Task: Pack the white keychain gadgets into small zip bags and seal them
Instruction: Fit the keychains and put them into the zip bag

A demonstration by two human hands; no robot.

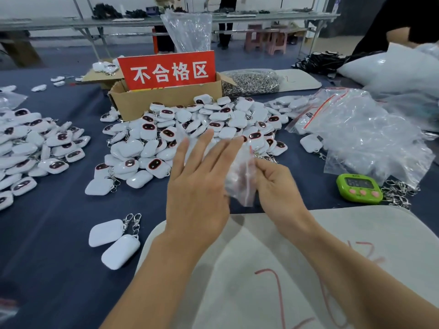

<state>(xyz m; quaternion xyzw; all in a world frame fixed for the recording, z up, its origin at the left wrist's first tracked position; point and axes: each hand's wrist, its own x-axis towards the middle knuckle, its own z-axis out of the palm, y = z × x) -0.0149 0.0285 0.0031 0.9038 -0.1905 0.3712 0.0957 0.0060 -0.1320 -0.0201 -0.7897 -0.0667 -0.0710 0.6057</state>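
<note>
A small zip bag (240, 179), blurred, with a red seal strip, is pinched in the grip of the right hand (273, 184) above the bench (59, 233). The left hand (197, 188) is released, fingers spread, just beside the bag's left edge. The pile of white keychain gadgets (190, 129) lies just beyond.

You are in a packing workshop: bulk heaps of white keychain gadgets (190, 129) cover the blue-clothed table (59, 222) from 9 to 12 o'clock. At 12 o'clock a cardboard box (147, 100) carries a red reject-area sign (166, 71). Loose zip bags (365, 138) pile at 2 o'clock above a green timer (358, 187), and long metal benches (71, 21) run behind.
</note>
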